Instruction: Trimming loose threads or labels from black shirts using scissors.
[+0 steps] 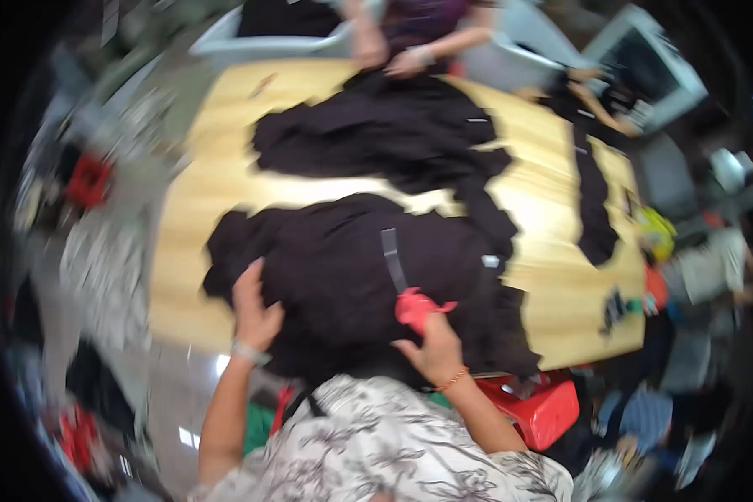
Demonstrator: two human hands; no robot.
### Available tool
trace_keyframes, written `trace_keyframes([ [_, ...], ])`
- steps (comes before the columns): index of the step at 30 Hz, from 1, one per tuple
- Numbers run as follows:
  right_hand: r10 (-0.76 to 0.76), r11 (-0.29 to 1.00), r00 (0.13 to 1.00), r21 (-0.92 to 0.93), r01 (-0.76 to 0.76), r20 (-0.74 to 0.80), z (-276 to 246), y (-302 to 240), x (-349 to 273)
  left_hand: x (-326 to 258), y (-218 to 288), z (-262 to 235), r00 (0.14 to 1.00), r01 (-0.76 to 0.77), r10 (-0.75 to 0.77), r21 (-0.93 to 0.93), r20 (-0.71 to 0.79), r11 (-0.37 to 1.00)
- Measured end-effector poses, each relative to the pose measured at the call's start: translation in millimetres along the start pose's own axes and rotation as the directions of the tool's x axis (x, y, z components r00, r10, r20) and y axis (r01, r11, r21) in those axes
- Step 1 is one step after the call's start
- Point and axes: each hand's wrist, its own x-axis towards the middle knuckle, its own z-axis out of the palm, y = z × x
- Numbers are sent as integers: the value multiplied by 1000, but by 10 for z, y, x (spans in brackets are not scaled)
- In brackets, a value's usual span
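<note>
Spread across the near part of the table is a dark garment (335, 276), creased, with a small white label at its right side. My left hand (254, 311) lies on its left edge, thumb and fingers apart, holding nothing. Over the right half of the cloth, my right hand (436, 350) is closed around a tool with a red wrapped handle (415, 308). A long, thin grey blade or strip sticks out from it, pointing away from me. Blur hides the tool's exact kind.
Another dark garment (368, 134) lies farther back, under the hands of a person (422, 38) across the pale wooden table (188, 251). A dark strip of cloth (594, 201) lies at the right, by another person's arms. A red stool (552, 410) stands below the near edge.
</note>
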Motion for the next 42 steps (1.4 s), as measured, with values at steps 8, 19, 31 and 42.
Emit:
trace_keyframes([
  [8, 133, 990, 990, 55, -130, -50, -217, 181, 583, 631, -1267, -231, 964, 251, -260, -496, 52, 831],
  [19, -32, 996, 996, 86, 25, 81, -107, 575, 1206, 285, 1048, -881, 705, 153, 351, -615, 616, 773],
  [31, -66, 998, 911, -18, 64, -408, -930, 367, 1476, 1582, 556, -1010, 948, 64, 270, -933, 168, 354],
  [42, -17, 978, 972, 204, -32, 235, -1253, -510, 86, 600, 625, -1019, 868, 85, 190, -515, 459, 853],
])
